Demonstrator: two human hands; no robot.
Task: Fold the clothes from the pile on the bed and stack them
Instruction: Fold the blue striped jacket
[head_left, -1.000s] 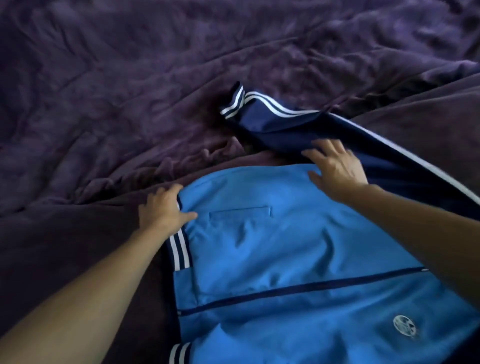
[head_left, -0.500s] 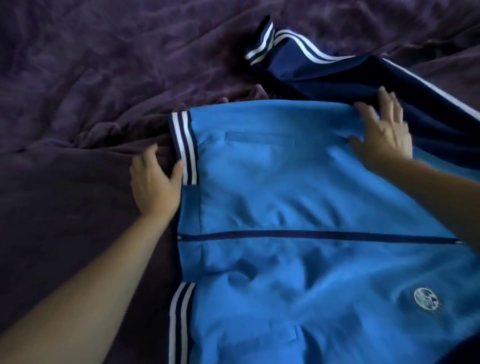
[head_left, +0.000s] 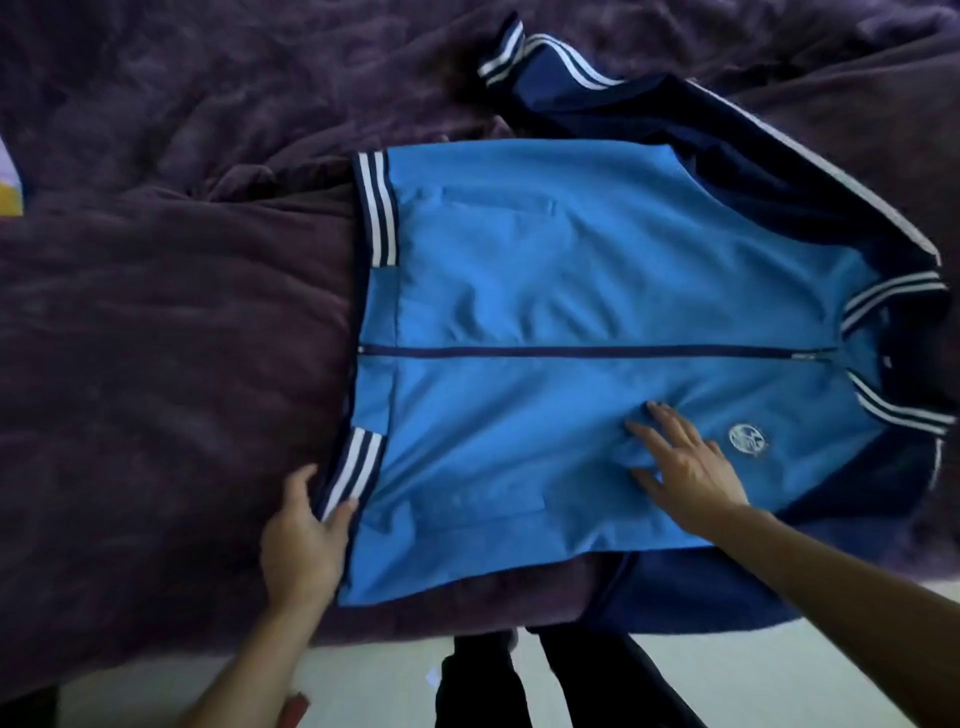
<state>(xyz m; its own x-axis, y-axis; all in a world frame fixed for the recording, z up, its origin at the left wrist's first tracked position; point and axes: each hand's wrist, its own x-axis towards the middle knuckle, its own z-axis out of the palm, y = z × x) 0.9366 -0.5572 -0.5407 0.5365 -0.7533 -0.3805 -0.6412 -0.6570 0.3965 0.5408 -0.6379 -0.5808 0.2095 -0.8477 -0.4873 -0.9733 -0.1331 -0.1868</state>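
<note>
Dim, soft light is falling evenly. The dark purple plush bed cover (head_left: 156, 364) is reading murky, folds barely separating. Wide-angle lens is bowing the edges. Mild blur is softening everything; pale floor (head_left: 374, 691) is looking brightest.

the round badge (head_left: 747, 440) on the jacket (head_left: 571, 291) is too small and blurred to read. the collar (head_left: 893, 296) runs to the right edge and its inside is too dark to make out. the near sleeve (head_left: 685, 587) drops over the edge of the bed (head_left: 156, 364), partly behind the right forearm. the left hand (head_left: 304, 540) grips the striped hem (head_left: 353, 473), with most of its fingers hidden. a yellow and lilac thing (head_left: 9, 182) is cut by the left edge, and i cannot tell what it is. the dark trouser legs (head_left: 483, 686) are cut by the bottom edge.
</note>
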